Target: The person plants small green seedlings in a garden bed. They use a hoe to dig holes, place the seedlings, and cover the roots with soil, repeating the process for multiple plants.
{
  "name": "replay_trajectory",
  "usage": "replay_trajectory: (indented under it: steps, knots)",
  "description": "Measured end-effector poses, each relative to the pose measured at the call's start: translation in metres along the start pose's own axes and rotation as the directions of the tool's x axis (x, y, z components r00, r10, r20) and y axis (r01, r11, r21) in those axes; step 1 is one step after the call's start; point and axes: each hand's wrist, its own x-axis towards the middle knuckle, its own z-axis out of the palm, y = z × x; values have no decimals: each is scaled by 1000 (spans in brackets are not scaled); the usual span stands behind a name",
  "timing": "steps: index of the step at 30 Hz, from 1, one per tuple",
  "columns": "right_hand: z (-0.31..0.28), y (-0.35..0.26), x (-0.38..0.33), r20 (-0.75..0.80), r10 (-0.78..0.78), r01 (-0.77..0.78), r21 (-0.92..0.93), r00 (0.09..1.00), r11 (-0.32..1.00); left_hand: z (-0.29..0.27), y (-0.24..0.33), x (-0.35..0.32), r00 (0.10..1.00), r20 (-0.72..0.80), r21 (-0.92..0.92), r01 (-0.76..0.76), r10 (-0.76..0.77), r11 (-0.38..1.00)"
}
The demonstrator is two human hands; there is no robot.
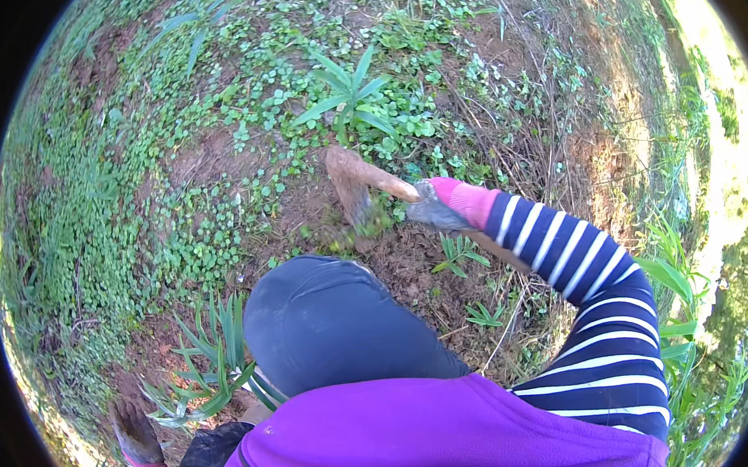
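Note:
My right hand [436, 205], in a grey glove with a pink cuff, is closed round the wooden handle of a hoe [377, 178]. The handle runs back under my striped sleeve. Its soil-coloured head points down to the loose earth, where weeds blur around the blade's lower end. Just beyond the hoe stands a leafy young plant [348, 95]. Low at the left edge, my left hand [137, 431], in a dirty dark glove, appears empty with its fingers stretched out. It is beside a long-leaved plant [217, 352].
Low clover-like weeds [128, 193] cover the ground to the left and ahead. Two small seedlings [456, 254] grow in the turned soil right of my knee [335, 317]. Dry stalks [517, 139] lie at the upper right, with tall grass [672, 329] along the right side.

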Motion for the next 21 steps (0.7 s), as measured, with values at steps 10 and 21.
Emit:
replay_trajectory:
  steps: [10,21]
  knots:
    - [4,2,34,-322,170,-39,374,931,927,29,4,11,993,58,166,-110,102,980]
    - [61,49,-7,-354,275,-173,293,894,940,39,12,-3,994,-89,82,-60,67,995]
